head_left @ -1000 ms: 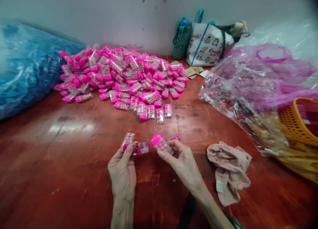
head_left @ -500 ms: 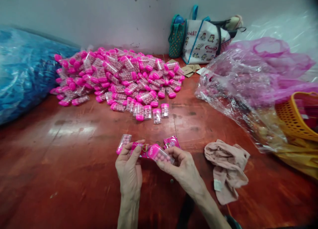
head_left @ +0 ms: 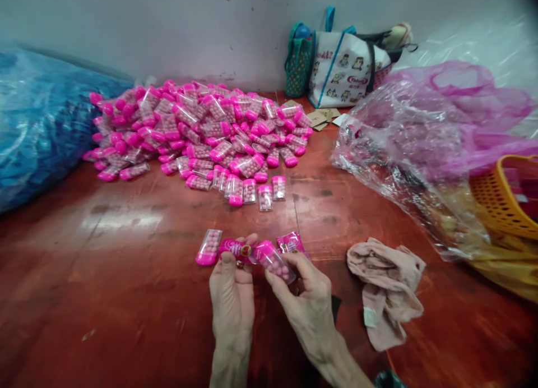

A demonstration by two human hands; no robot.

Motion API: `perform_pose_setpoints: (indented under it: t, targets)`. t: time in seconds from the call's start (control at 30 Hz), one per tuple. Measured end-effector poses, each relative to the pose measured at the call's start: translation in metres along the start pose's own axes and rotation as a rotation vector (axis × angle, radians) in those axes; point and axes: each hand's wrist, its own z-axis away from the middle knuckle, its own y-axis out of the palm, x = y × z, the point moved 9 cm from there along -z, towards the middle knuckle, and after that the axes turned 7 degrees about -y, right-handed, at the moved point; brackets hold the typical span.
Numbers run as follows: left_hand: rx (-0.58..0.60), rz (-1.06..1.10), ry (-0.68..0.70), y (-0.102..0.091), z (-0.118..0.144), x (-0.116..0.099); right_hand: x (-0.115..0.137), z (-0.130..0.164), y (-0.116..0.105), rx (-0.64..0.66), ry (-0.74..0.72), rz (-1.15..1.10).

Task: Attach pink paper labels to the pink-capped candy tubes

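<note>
Sweets in a pink-capped bottle (head_left: 209, 246) lie on the table (head_left: 105, 298), just left of the left hand (head_left: 232, 298), which is pinched on a pink label (head_left: 237, 249) whose writing is too blurred to be read. A second bottle (head_left: 275, 261) is gripped by the right hand (head_left: 309, 304), its cap touching the label, and a tote bag (head_left: 348, 74) with illegible red print is seen by the wall.

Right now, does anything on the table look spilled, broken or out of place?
Nothing looks damaged. The pink bottles lie in a loose heap, not spilled open. One bottle lies alone beside the left hand. A crumpled cloth lies nearby.
</note>
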Motion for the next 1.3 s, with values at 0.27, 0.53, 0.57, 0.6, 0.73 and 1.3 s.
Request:
perform_pose_setpoints:
  t: [0.27,0.53,0.57,0.6,0.73,1.3]
  targets:
    - [0.05,-0.018,-0.063,0.005,-0.001,0.009,0.003,0.001,-0.003,-0.04,-0.053,0.004]
    - [0.111,-0.012,-0.165,0.011,-0.002,0.021,-0.027,0.014,0.016,0.044,0.331,-0.366]
    - [0.111,-0.012,-0.166,0.012,-0.002,0.022,-0.027,0.015,0.016,0.029,0.329,-0.368]
    - [0.114,-0.014,-0.178,0.012,-0.001,0.024,-0.025,0.015,0.013,0.006,0.302,-0.339]
    - [0.112,-0.015,-0.241,0.011,0.0,0.033,-0.004,0.008,-0.005,-0.115,0.045,-0.104]
    - [0.03,0.05,-0.418,-0.002,0.002,0.054,-0.022,0.013,0.008,-0.026,0.138,-0.138]
